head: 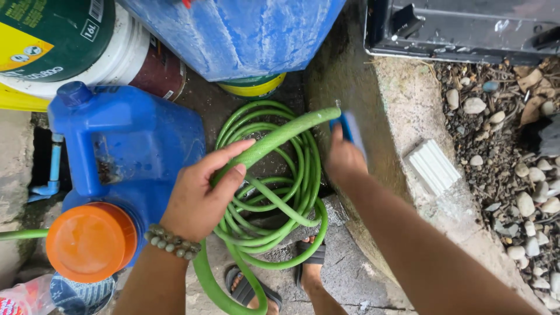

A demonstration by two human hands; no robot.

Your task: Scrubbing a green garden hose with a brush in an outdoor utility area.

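1. The green hose [274,139] is a smooth, glossy, bright green garden hose. One free length rises from the bottom of the view, passes through the left hand and runs up and to the right, ending beside the right hand.
2. Its surface looks wet, with small droplets along the raised stretch.
3. The rest of the hose lies in a loose coil [291,210] of several overlapping loops on the damp concrete ground, below the raised length and between the two forearms.
4. The left hand [201,195] is curled around the raised length, thumb on one side and fingers wrapped over the other, gripping it. A bracelet of pale beads [172,241] sits at that wrist.
5. The right hand [344,157] is closed on a small blue object [352,129], held against the hose's far end near the concrete edge; what the object is cannot be told.
6. Two feet in dark sandals [256,289] stand at the bottom, just under the coil.
7. Left of the coil stands a blue plastic jug [128,143] with a moulded handle and an orange lid [90,242].
8. Above are a large blue drum [233,32] and a white and green bucket [70,41].
9. To the right rises a concrete ledge [396,116] bearing a white ribbed block [433,166], with gravel [513,175] beyond.
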